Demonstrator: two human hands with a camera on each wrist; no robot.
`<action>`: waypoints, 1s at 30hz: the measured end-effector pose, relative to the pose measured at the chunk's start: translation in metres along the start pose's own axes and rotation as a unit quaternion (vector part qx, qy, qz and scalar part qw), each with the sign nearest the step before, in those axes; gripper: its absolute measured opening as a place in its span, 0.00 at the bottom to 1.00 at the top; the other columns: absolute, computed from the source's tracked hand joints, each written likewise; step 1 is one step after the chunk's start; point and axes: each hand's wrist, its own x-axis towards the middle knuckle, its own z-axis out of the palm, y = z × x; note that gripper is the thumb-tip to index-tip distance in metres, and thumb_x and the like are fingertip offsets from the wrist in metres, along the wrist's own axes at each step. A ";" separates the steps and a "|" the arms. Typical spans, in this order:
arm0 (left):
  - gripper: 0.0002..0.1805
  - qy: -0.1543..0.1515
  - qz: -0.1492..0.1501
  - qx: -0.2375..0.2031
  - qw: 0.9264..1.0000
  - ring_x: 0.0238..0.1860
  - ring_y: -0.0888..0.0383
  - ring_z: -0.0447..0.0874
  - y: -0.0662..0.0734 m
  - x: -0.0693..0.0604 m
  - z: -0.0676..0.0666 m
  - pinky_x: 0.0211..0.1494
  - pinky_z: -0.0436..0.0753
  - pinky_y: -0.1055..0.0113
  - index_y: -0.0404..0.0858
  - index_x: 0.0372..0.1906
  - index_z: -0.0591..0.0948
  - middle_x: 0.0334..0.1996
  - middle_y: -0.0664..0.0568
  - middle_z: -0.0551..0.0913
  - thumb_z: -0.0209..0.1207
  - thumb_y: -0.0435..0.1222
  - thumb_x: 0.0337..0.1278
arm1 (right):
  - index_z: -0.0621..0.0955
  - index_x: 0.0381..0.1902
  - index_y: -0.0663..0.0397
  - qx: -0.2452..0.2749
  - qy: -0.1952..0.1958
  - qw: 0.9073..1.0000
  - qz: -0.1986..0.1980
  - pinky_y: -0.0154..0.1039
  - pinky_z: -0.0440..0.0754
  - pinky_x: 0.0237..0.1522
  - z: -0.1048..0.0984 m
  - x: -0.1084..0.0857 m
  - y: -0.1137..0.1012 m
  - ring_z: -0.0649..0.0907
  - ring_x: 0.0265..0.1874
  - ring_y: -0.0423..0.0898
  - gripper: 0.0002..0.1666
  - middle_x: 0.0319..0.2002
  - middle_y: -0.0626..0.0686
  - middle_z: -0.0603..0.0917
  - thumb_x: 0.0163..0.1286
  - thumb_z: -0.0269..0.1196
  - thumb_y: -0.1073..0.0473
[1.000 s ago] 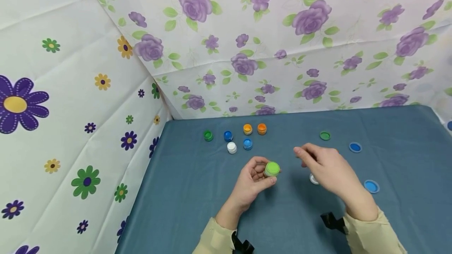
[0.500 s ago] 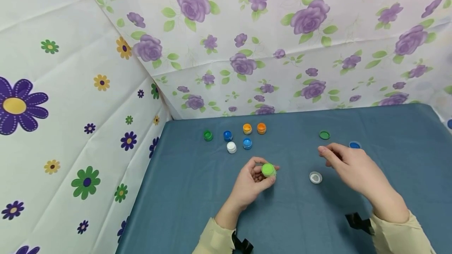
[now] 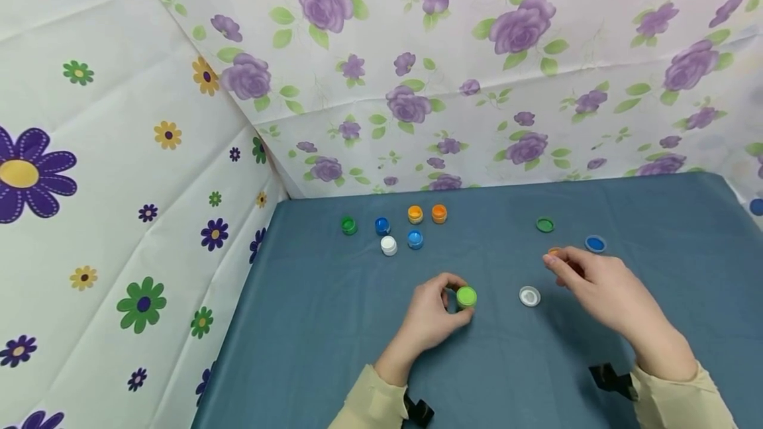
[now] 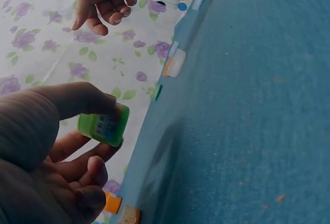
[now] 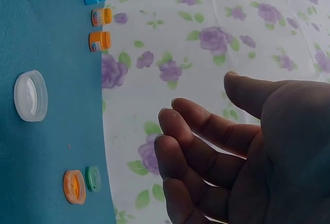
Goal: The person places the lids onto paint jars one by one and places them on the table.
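Note:
My left hand (image 3: 434, 310) holds a small light-green paint jar (image 3: 467, 297) between thumb and fingers, raised over the table. In the left wrist view, the jar (image 4: 104, 126) is tilted on its side in the grip. To the right, my right hand (image 3: 608, 286) hovers above the table with fingers loosely bent. Nothing lies between its thumb and fingers in the right wrist view. An orange lid (image 5: 75, 187) is on the cloth near it, mostly covered by the fingertips from above. A white lid (image 3: 529, 296) lies between the two hands.
Several paint jars stand at the back: green (image 3: 348, 225), dark blue (image 3: 382, 226), white (image 3: 389, 245), light blue (image 3: 414, 239), yellow (image 3: 414, 214) and orange (image 3: 438, 214). A green lid (image 3: 545, 224) and a blue lid (image 3: 595, 243) lie at the back right.
My right hand has moved to the right, uncovering the white lid; part of the orange lid now shows by its fingertips. The left hand has turned and shifted slightly right with the jar.

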 end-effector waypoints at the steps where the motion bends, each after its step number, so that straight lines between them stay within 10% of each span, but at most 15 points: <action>1: 0.17 -0.001 -0.003 0.009 1.000 0.25 0.67 0.67 0.000 0.000 0.001 0.32 0.72 0.70 0.45 0.53 0.86 0.37 0.55 0.83 0.76 0.33 0.61 | 0.79 0.72 0.56 0.001 0.000 1.000 -0.001 0.48 0.83 0.34 0.001 0.000 0.000 0.87 0.41 0.50 0.41 0.46 0.53 0.89 0.85 0.47 0.29; 10: 0.18 0.007 -0.020 0.125 0.992 0.40 0.64 0.74 -0.002 -0.002 0.006 0.47 0.79 0.68 0.46 0.51 0.88 0.45 0.61 0.86 0.80 0.39 0.57 | 0.83 0.51 0.46 0.002 0.010 0.999 -0.033 0.42 0.67 0.23 0.010 0.002 -0.005 0.72 0.21 0.47 0.26 0.27 0.48 0.78 0.87 0.50 0.34; 30: 0.20 0.016 -0.015 0.188 0.982 0.34 0.67 0.69 -0.003 -0.002 0.009 0.40 0.77 0.72 0.48 0.49 0.89 0.41 0.61 0.86 0.84 0.42 0.51 | 0.86 0.55 0.51 0.001 0.014 0.999 -0.043 0.42 0.72 0.25 0.017 0.005 -0.009 0.76 0.24 0.45 0.29 0.33 0.47 0.83 0.86 0.51 0.35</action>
